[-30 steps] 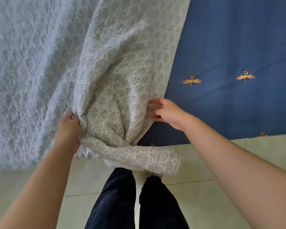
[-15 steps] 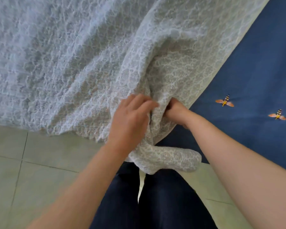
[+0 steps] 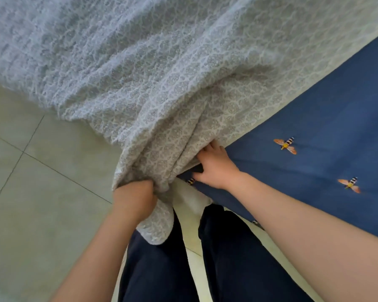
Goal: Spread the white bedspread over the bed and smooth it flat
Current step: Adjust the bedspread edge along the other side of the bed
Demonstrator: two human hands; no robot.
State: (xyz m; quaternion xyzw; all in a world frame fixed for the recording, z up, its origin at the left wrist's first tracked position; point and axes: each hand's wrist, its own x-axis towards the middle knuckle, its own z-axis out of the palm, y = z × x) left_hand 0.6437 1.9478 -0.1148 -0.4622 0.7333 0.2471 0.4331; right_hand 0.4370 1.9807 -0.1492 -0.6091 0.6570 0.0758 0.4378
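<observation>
Left hand (image 3: 134, 198) has dropped, gripping white woven bedspread (image 3: 162, 73) by its corner; right hand (image 3: 216, 168), fingers spread, touches its edge running up-right.

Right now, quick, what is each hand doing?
Left hand: closed, gripping the bunched white bedspread.
Right hand: fingers at the bedspread's edge; grip cannot be told.

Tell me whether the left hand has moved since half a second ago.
Yes. Against the upper bee print on the blue sheet, the left hand has drawn away, leftward and toward the person, and grips the bunched bedspread.
</observation>
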